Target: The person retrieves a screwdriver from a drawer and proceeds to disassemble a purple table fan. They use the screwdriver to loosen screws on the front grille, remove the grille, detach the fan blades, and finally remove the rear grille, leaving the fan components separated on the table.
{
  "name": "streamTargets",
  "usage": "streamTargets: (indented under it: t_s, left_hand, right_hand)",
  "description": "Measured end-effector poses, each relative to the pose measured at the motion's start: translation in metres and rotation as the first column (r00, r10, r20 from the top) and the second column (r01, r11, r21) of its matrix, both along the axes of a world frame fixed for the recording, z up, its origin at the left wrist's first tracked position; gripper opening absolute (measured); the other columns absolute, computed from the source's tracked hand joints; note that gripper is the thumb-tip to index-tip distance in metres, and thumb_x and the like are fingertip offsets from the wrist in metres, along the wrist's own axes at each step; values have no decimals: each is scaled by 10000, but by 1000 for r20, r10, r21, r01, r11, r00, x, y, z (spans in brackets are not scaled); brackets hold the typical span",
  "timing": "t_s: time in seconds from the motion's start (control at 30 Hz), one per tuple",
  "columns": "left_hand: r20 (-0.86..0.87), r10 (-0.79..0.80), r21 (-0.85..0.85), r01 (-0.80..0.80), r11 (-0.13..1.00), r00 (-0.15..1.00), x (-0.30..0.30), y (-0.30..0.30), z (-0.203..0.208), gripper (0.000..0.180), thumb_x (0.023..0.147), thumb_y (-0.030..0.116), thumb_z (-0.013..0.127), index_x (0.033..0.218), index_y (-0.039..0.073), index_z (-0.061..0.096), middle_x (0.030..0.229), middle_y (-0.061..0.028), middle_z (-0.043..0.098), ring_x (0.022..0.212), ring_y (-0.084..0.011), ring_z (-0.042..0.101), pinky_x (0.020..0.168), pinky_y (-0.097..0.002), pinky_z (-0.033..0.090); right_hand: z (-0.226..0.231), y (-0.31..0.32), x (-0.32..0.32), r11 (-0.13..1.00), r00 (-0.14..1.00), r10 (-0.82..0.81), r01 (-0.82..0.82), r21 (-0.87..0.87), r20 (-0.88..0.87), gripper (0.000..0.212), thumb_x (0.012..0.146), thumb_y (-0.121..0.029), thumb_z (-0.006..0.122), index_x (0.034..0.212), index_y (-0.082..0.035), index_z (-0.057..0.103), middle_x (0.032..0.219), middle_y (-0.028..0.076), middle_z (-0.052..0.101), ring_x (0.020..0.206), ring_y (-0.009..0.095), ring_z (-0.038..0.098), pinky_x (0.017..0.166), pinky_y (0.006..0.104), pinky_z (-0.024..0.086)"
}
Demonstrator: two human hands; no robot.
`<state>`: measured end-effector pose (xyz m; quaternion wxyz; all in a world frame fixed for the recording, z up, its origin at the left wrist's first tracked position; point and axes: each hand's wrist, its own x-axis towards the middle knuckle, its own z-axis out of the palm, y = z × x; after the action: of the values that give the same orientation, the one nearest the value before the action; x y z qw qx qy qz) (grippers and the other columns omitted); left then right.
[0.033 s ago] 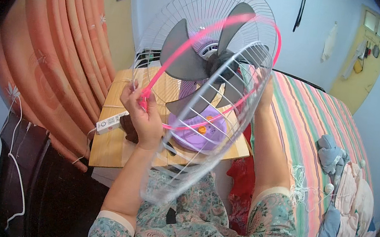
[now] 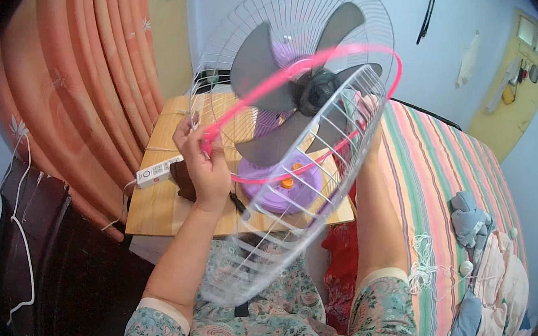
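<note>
The pink ring (image 2: pixel 257 93) and front guard (image 2: pixel 284 242) sit lower than before, left hand (image 2: pixel 208 165) pinching the ring, right hand (image 2: pixel 371 116) gripping the guard, facing the fan (image 2: pixel 316 93), with bare wood along the left front edge of the worktop (image 2: pixel 159 212).

the fan (image 2: pixel 317 94) stands on the table (image 2: pixel 162 214), the front grille (image 2: pixel 329 208) tilted before it. the ring (image 2: pixel 263 88) runs between them, the left hand (image 2: pixel 202 164) at its left, the right hand (image 2: pixel 372 123) at the grille's upper right. a power strip (image 2: pixel 158 172) lies on the table's left edge, a curtain (image 2: pixel 88 77) beyond. rightward, a bed (image 2: pixel 407 163) bears a cord (image 2: pixel 422 269) and clothes (image 2: pixel 497 277).
</note>
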<state>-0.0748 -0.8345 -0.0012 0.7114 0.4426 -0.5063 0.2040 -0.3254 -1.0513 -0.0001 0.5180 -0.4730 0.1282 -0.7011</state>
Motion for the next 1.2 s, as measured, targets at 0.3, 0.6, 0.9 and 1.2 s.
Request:
streamTargets:
  t_s: [0.3, 0.6, 0.9, 1.2]
  left_hand:
    - [-339, -202, 29, 224, 974, 919, 1, -3, -1, 264, 981, 59, 357, 1208, -24, 462, 1262, -134, 459, 1188, -236, 477, 1038, -355, 374]
    - [-327, -166, 34, 187, 982, 930, 2, 7, 4, 307, 955, 39, 373, 1224, -2, 516, 1332, -154, 407, 1234, -262, 425, 1034, -345, 334]
    - [-187, -244, 95, 265, 960, 952, -38, 42, 26, 303, 975, 85, 359, 1207, -3, 534, 1270, -140, 441, 1078, -192, 486, 912, -296, 405]
    - [-445, -625, 74, 722, 688, 642, -66, 71, 30, 271, 996, 137, 388, 1203, 2, 501, 730, 29, 470, 561, -24, 371, 491, -167, 296]
  right_hand:
    - [-78, 2, 57, 933, 995, 96, -83, 350, -21, 555, 979, -496, 383, 945, 1, 627, 871, 99, 637, 801, 203, 610, 818, 333, 465]
    - [-77, 37, 41, 909, 939, 337, -343, 236, 65, 502, 971, -510, 365, 1023, -65, 592, 875, 45, 571, 863, 180, 560, 893, 375, 438]
    - [-99, 29, -95, 846, 787, 532, -509, -160, 311, 554, 979, -512, 340, 689, -91, 554, 680, 55, 542, 669, 177, 519, 690, 326, 454]
    - [-90, 114, -185, 964, 798, 265, -201, -176, 541, 528, 985, -449, 348, 770, -43, 608, 808, 122, 625, 823, 251, 586, 813, 396, 476]
